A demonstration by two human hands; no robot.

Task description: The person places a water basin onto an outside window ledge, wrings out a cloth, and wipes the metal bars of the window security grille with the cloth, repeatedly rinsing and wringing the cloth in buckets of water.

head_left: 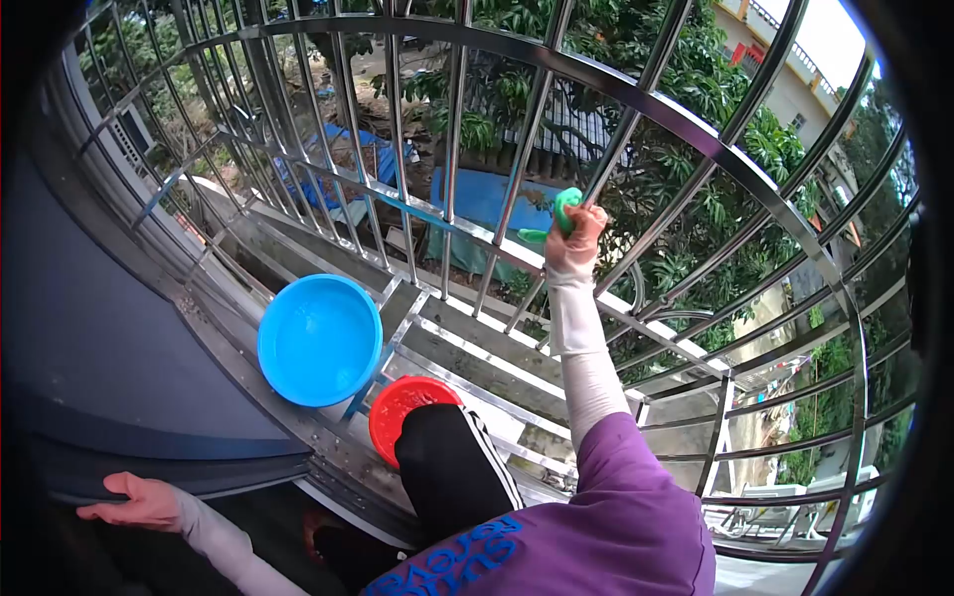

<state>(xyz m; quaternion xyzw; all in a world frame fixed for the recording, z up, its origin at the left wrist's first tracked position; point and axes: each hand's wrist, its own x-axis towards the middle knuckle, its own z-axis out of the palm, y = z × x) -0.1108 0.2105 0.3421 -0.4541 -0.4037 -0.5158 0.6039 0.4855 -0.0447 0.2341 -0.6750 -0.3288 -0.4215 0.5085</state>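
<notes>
My right hand [579, 241] is stretched out to the metal window bars, closed around a green cloth [566, 204]. The cloth is pressed against one of the upright bars [610, 159], just above a horizontal rail, and one end of it sticks out to the left. My left hand [134, 504] is low at the left beside the dark window panel [129, 338], fingers apart and holding nothing; whether it touches the panel's edge I cannot tell. A blue basin [320, 340] with what looks like water stands on the cage floor. By my knee sits a red basin [397, 402], partly hidden by my leg.
A curved metal rail [686, 124] crosses the cage above my hand. The cage floor has metal slats [477, 363] with gaps between them. A window track [238, 377] runs along the left. Trees [686, 228] and blue sheeting [487, 199] lie beyond the bars.
</notes>
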